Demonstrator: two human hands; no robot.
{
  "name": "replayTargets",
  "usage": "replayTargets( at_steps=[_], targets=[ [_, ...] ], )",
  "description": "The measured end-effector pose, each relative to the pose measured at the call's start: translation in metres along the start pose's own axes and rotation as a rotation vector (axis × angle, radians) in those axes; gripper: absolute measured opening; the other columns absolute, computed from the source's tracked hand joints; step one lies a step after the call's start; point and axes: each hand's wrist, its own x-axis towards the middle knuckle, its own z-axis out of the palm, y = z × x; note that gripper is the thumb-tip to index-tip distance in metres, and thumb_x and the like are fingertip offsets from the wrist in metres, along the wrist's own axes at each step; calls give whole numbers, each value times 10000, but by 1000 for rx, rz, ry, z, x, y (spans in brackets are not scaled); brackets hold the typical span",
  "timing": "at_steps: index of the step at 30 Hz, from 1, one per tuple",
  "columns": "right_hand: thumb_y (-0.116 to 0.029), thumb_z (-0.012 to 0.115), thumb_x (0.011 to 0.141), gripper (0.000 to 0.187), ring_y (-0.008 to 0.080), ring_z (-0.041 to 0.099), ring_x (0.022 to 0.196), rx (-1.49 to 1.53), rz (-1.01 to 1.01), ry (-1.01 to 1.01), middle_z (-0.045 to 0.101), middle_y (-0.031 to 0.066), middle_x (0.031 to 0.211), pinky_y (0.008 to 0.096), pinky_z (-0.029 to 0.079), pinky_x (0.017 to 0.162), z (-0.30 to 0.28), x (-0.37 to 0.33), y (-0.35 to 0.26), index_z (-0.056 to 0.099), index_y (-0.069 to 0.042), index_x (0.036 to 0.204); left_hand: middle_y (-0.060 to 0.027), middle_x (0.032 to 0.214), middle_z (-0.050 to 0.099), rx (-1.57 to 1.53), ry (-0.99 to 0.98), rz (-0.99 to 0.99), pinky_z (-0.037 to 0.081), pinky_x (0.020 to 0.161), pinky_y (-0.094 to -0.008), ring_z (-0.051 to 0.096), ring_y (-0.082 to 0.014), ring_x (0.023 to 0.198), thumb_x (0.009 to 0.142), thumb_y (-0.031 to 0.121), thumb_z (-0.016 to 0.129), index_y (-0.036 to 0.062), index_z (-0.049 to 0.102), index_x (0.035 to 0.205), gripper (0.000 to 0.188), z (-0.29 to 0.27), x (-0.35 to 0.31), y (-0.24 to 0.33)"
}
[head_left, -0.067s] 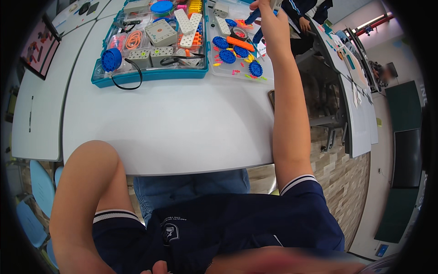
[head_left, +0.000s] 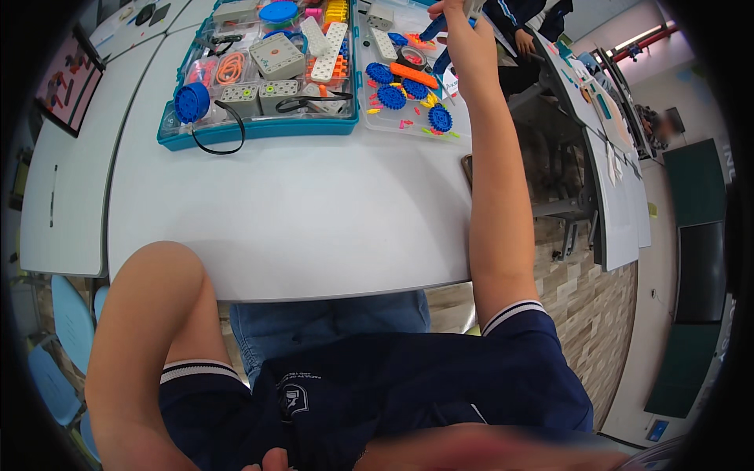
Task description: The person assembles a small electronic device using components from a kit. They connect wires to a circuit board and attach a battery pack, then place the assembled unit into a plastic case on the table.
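My right arm stretches forward over the table to the top edge. There my right hand [head_left: 470, 49] is closed on a dark blue toy building piece [head_left: 433, 30] with a grey part by the fingers; the upper end of it is cut off. Just left of that hand lie blue toothed wheels [head_left: 391, 96] and an orange beam [head_left: 414, 75] on a clear tray [head_left: 377, 119]. My left arm is sharply bent back toward me. Only a couple of fingertips of my left hand [head_left: 274, 460] show at the lower edge, so its grip is hidden.
A teal-rimmed case [head_left: 259, 128] holds grey blocks, white perforated beams [head_left: 329, 52], orange cord [head_left: 230, 68] and a blue wheel [head_left: 192, 103]. A black cable [head_left: 221, 151] loops over its front. Another person's hand [head_left: 524, 41] is at the upper right. A screen [head_left: 71, 82] stands far left.
My right hand with the blue piece has shifted very slightly left. My left arm has stayed in place.
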Motion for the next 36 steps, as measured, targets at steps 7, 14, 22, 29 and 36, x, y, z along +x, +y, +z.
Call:
replayTargets(
  at_steps=[7, 14, 22, 29, 36],
  targets=[
    [-641, 519, 1014, 686, 163, 619, 588, -273, 41, 85, 621, 67, 616, 349, 475, 590, 2, -2, -3, 675, -3, 814, -299, 1472, 435, -12, -6, -42, 605, 985, -395, 580, -369, 1272, 952, 176, 653, -112, 333, 1458, 665, -3, 6, -10],
    [-673, 471, 1014, 732, 173, 628, 581, -325, 57, 81, 641, 91, 623, 359, 481, 587, 1, -3, -3, 674, -8, 784, -298, 1467, 440, -30, -5, -76, 605, 984, -392, 583, -368, 1268, 959, 172, 642, -112, 337, 1454, 647, 5, 5, -6],
    [-640, 591, 966, 682, 266, 749, 692, -385, 204, -126, 736, 151, 857, 365, 579, 592, -20, 2, -12, 700, 25, 1068, -298, 1461, 446, -51, -8, -118, 605, 983, -389, 585, -367, 1263, 967, 167, 629, -113, 342, 1449, 627, 1, 3, -6],
    [-624, 622, 952, 728, 262, 756, 614, -255, 279, -292, 749, 162, 875, 298, 645, 543, -40, -8, -37, 676, 95, 1054, -297, 1455, 451, -68, -5, -151, 605, 982, -386, 588, -366, 1260, 974, 162, 618, -113, 346, 1445, 610, 10, 3, 6],
    [-570, 665, 954, 650, 240, 761, 648, -220, 301, -347, 746, 155, 856, 300, 650, 571, -52, -4, -37, 687, 72, 1053, -297, 1450, 456, -85, -1, -183, 606, 981, -383, 590, -365, 1256, 981, 158, 607, -113, 351, 1441, 592, 11, 3, 4]
  ],
)
